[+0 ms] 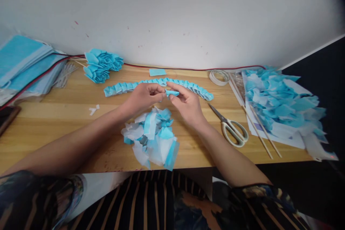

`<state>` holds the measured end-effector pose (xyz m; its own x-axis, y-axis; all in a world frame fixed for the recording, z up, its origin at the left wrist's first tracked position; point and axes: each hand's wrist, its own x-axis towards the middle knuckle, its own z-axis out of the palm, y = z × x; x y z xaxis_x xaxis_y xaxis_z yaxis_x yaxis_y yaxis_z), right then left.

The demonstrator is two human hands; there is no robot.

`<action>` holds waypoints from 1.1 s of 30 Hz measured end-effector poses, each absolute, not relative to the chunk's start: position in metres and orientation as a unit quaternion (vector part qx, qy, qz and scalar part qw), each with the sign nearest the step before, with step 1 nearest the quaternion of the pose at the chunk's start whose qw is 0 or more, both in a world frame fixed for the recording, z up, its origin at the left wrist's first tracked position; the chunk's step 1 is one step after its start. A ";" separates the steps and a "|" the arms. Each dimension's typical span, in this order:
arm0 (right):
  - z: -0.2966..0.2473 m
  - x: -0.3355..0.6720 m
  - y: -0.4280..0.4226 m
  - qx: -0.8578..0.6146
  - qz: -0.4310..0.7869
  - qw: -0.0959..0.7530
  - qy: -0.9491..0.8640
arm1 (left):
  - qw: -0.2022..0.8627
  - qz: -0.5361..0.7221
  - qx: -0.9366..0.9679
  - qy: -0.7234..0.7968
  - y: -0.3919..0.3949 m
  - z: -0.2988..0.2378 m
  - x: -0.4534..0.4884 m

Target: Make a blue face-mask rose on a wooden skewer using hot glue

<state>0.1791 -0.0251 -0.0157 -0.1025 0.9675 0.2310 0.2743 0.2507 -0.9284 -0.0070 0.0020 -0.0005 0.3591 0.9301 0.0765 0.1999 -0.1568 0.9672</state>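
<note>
Between my hands is a small folded piece of blue mask fabric (pixel 172 93). My right hand (pixel 190 106) pinches it between thumb and fingers. My left hand (pixel 144 97) is closed in a pinch at its left end; the fingertips hide exactly how much they grip. Behind the hands, a curved row of folded blue pieces (pixel 124 88) lies along the table. Just below them is a loose pile of blue and white fabric scraps (pixel 153 136). Scissors (pixel 233 129) with pale handles rest to the right of my right hand, blades slightly apart.
Blue fabric flowers (pixel 101 63) lie at the back left, near stacked blue masks (pixel 24 61) and thin white strips (pixel 64 75). A tape roll (pixel 219 78), wooden sticks (pixel 258 131) and a heap of blue petals (pixel 285 100) are right. A red-black cable (pixel 183 69) runs along the wall.
</note>
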 end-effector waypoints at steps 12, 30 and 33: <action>-0.014 0.181 -0.024 -0.484 0.396 0.458 -0.631 | 0.521 0.367 0.647 0.419 0.006 -0.009 -0.011; -0.014 0.180 -0.025 -0.483 0.390 0.456 -0.638 | 0.551 0.373 0.610 0.431 0.005 -0.004 -0.008; -0.014 0.181 -0.025 -0.486 0.388 0.459 -0.635 | 0.548 0.374 0.612 0.431 0.005 -0.003 -0.009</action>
